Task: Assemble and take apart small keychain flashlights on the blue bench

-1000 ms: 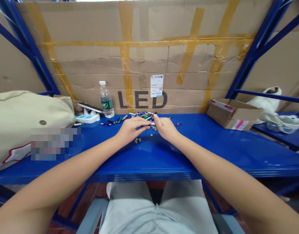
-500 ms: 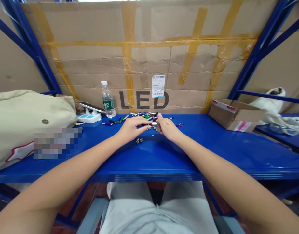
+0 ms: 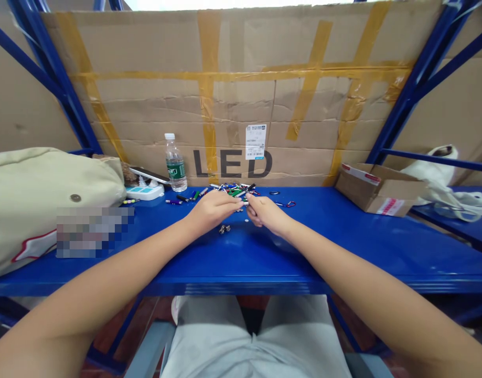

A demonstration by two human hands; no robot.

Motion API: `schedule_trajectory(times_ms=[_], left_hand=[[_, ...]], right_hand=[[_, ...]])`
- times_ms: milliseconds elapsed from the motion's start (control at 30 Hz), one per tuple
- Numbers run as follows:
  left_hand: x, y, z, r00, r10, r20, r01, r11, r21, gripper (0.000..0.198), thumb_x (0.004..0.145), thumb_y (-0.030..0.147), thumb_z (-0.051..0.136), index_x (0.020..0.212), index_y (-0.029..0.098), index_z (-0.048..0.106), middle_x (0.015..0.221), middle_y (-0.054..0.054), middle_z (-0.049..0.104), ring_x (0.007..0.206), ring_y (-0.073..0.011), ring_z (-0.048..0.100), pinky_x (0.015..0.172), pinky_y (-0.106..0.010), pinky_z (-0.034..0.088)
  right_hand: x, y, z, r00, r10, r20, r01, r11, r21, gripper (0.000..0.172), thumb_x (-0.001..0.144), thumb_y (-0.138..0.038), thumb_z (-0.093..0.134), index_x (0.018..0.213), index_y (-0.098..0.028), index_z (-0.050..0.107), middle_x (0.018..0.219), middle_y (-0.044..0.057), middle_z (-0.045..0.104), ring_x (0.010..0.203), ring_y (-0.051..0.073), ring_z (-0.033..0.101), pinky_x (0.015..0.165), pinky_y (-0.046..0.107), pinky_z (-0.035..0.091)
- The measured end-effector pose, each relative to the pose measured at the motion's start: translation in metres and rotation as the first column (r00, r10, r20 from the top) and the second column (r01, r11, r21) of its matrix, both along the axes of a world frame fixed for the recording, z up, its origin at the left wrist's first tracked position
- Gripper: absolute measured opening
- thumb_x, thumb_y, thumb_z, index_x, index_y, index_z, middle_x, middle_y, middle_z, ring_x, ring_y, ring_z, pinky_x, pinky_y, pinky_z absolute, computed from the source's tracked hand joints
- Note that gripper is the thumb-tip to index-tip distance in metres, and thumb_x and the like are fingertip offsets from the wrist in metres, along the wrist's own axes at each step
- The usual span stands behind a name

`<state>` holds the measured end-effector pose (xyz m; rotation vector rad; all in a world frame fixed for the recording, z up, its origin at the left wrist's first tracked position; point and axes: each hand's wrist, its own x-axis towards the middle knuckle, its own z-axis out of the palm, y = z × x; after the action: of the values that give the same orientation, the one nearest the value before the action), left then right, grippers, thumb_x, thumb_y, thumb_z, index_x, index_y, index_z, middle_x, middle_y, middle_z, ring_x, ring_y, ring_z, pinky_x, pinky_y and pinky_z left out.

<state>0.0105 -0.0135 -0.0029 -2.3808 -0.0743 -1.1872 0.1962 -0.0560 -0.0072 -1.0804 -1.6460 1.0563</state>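
Observation:
My left hand [image 3: 212, 211] and my right hand [image 3: 267, 214] meet fingertip to fingertip above the blue tabletop. Between them sits a small silver metal cylinder [image 3: 245, 201], mostly covered by the fingers; both hands pinch at it. Just behind lies a heap of small coloured metal tubes [image 3: 235, 192] in green, blue, black and silver, partly hidden by my left hand. Nearer to me are several small silver metal pieces [image 3: 224, 229] and a tiny pale disc [image 3: 246, 220]. A red carabiner clip [image 3: 291, 204] lies to the right of my right hand.
A water bottle [image 3: 175, 165] stands at the back left beside a white power strip [image 3: 145, 192] and a phone [image 3: 149, 174]. A cream bag [image 3: 47, 184] fills the left end. On the right sits an open cardboard box [image 3: 376, 189]; a large cardboard sheet [image 3: 154, 115] closes off the back.
My right thumb has come down from its raised position, and its fingers are curled tighter. The two hands are closer together, covering more of the silver cylinder. The view has tilted slightly up.

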Motion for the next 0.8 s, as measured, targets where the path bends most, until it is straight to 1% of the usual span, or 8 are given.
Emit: schedule_trajectory(times_ms=[100,200,267,333,400,500,633,800], left_hand=[[-0.006,-0.002,0.006,0.992,0.059,-0.114,-0.036,0.979,0.201,0.018,0.091,0.015,0.051,0.101,0.021,0.064,0.098,-0.004,0.073,0.085,-0.0144,0.067,0.069,-0.027,0.048],[-0.006,-0.002,0.008,0.991,0.066,-0.116,-0.041,0.978,0.202,0.018,0.09,0.015,0.052,0.101,0.022,0.064,0.098,-0.003,0.073,0.084,-0.0138,0.067,0.069,-0.027,0.048],[-0.002,-0.003,0.007,0.999,0.027,-0.044,-0.023,0.996,0.08,0.015,0.09,0.019,0.054,0.098,0.021,0.066,0.095,-0.004,0.073,0.085,-0.0136,0.067,0.07,-0.026,0.05],[0.004,-0.003,0.005,0.999,-0.015,0.036,0.019,0.995,-0.096,0.014,0.089,0.023,0.056,0.096,0.019,0.067,0.092,-0.006,0.073,0.086,-0.0136,0.068,0.075,-0.026,0.052],[0.007,-0.005,0.003,0.995,-0.032,0.096,0.056,0.965,-0.257,0.015,0.087,0.024,0.058,0.096,0.017,0.068,0.091,-0.007,0.073,0.087,-0.0141,0.067,0.079,-0.028,0.053],[0.009,-0.006,0.001,0.988,-0.032,0.149,0.088,0.919,-0.384,0.015,0.084,0.024,0.062,0.095,0.017,0.069,0.09,-0.007,0.073,0.086,-0.0155,0.067,0.08,-0.029,0.054],[0.007,-0.006,0.001,0.987,-0.039,0.158,0.1,0.908,-0.407,0.015,0.082,0.024,0.065,0.094,0.017,0.07,0.088,-0.007,0.073,0.083,-0.016,0.067,0.078,-0.029,0.055],[0.007,-0.006,-0.002,0.992,-0.006,0.124,0.045,0.948,-0.317,0.014,0.086,0.024,0.06,0.094,0.017,0.069,0.089,-0.006,0.073,0.084,-0.0154,0.068,0.078,-0.029,0.054]], right_hand=[[-0.001,-0.001,0.0,0.989,0.087,-0.121,-0.11,0.974,-0.198,0.048,0.097,-0.039,0.026,0.053,-0.021,0.032,0.035,-0.007,0.029,0.03,0.007,0.023,0.036,0.021,0.022],[0.001,0.0,0.002,0.987,0.139,-0.078,-0.155,0.954,-0.256,0.05,0.097,-0.04,0.022,0.052,-0.021,0.03,0.034,-0.007,0.027,0.03,0.008,0.021,0.035,0.022,0.021],[0.005,0.001,0.003,0.995,0.087,0.058,-0.078,0.987,-0.139,0.053,0.097,-0.041,0.021,0.049,-0.021,0.032,0.035,-0.005,0.03,0.032,0.009,0.026,0.038,0.024,0.025],[0.01,0.003,0.004,0.977,-0.079,0.2,0.059,0.993,0.105,0.057,0.097,-0.044,0.021,0.048,-0.02,0.037,0.04,-0.001,0.038,0.04,0.011,0.037,0.046,0.025,0.031],[0.015,0.003,0.004,0.919,-0.263,0.294,0.143,0.916,0.374,0.058,0.096,-0.048,0.019,0.051,-0.019,0.042,0.049,0.001,0.047,0.051,0.013,0.046,0.055,0.026,0.034],[0.02,0.003,0.003,0.821,-0.397,0.409,0.073,0.785,0.615,0.052,0.096,-0.047,0.02,0.061,-0.019,0.047,0.062,0.004,0.055,0.06,0.015,0.05,0.06,0.027,0.033],[0.015,0.001,0.002,0.777,-0.426,0.464,0.021,0.753,0.657,0.047,0.095,-0.044,0.02,0.064,-0.02,0.044,0.064,0.006,0.057,0.06,0.016,0.049,0.059,0.027,0.031],[0.005,0.003,-0.003,0.864,-0.365,0.346,0.148,0.842,0.519,0.052,0.095,-0.049,0.02,0.053,-0.021,0.034,0.05,0.0,0.044,0.05,0.013,0.04,0.054,0.027,0.029]])
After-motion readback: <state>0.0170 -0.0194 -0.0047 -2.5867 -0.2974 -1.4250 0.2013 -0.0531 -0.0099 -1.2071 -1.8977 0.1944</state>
